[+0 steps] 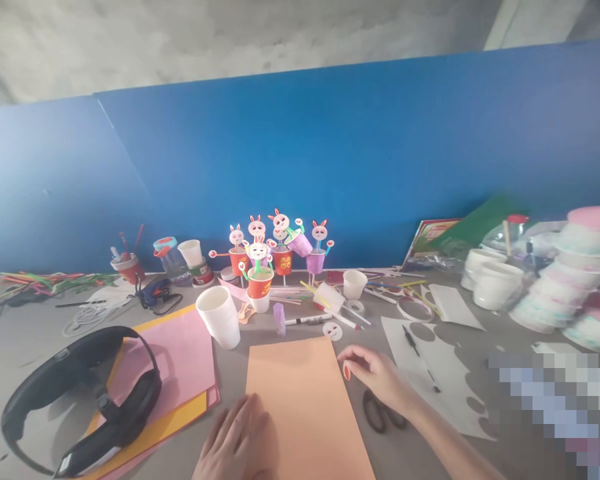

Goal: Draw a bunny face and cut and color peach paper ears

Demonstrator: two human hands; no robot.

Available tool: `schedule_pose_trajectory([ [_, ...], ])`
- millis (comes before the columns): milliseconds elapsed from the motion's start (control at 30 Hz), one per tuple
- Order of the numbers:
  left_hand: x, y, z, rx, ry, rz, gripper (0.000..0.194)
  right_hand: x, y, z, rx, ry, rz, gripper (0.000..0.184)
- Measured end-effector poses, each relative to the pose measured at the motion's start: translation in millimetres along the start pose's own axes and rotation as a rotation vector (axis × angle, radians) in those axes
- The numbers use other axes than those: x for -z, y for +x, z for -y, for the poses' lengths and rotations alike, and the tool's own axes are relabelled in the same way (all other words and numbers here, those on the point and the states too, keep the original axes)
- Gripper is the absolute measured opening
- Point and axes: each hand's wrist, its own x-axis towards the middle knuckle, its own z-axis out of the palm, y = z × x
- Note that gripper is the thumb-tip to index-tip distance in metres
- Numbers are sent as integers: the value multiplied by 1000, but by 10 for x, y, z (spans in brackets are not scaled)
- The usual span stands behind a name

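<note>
An orange sheet of paper (300,393) lies flat in front of me. Across its lower left edge rests my left hand (235,437), palm down with the fingers stretched out. My right hand (375,380) is at the sheet's upper right edge, its fingers bent toward the thumb. At those fingertips shows a small white paper cutout with a red oval (347,371); it seems pinched there. A round paper face (333,331) lies just beyond the sheet. Black-handled scissors (380,413) lie partly beneath my right hand and wrist.
Rabbit-faced cup puppets (259,267) stand at the back, before a blue partition (300,153). Stacked white cups (219,317) and black headphones (80,400) are at left, the headphones on pink paper (185,353). To the right are cut white paper (445,387) and a pen (420,357).
</note>
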Motion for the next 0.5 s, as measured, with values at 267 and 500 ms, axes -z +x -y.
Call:
schedule_pose_trajectory([
  [267,20,143,26,-68,33,-46,60,67,59,-123,39,22,-32,17],
  [500,-92,232,-135,42,34,-43,58,52,-86,25,48,25,-7,15],
])
